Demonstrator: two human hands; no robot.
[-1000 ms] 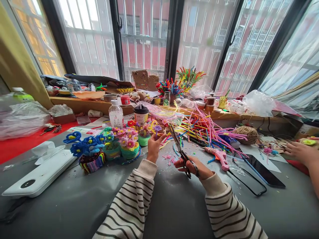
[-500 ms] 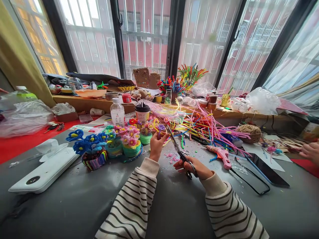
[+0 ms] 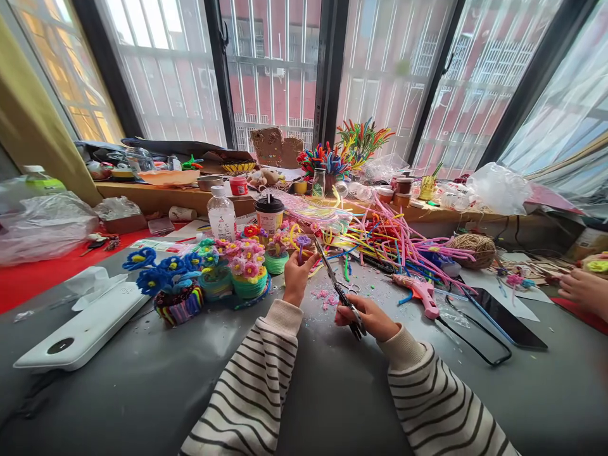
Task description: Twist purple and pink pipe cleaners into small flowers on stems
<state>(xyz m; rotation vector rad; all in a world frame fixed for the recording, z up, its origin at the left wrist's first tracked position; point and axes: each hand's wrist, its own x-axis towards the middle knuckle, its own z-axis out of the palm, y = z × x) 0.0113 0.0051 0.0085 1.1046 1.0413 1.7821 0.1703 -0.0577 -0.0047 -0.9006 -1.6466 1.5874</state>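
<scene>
My left hand [image 3: 296, 278] pinches a purple pipe-cleaner flower [image 3: 303, 242] by its lower part, holding it up above the table. In my right hand [image 3: 373, 318] is a pair of scissors [image 3: 335, 278], its long blades slanting up and left toward the flower. The blade tips come close to my left fingertips; whether they touch anything there I cannot tell. Just left of my left hand stand pots of pipe-cleaner flowers, among them pink ones [image 3: 247, 258] and blue ones [image 3: 154, 278]. Pink clippings [image 3: 325, 297] lie on the table between my hands.
Loose pipe cleaners [image 3: 399, 237] heap up behind my right hand. A pink glue gun [image 3: 420, 292], a dark tablet [image 3: 506, 320] and a twine ball [image 3: 475, 249] are to the right. A white device [image 3: 90, 326] lies left. Another person's hand [image 3: 586, 291] shows at the right edge.
The scissors' handles look closer together, and my right hand has shifted slightly left. At the right edge the other person's hand has come further in, with something yellow beside it.
</scene>
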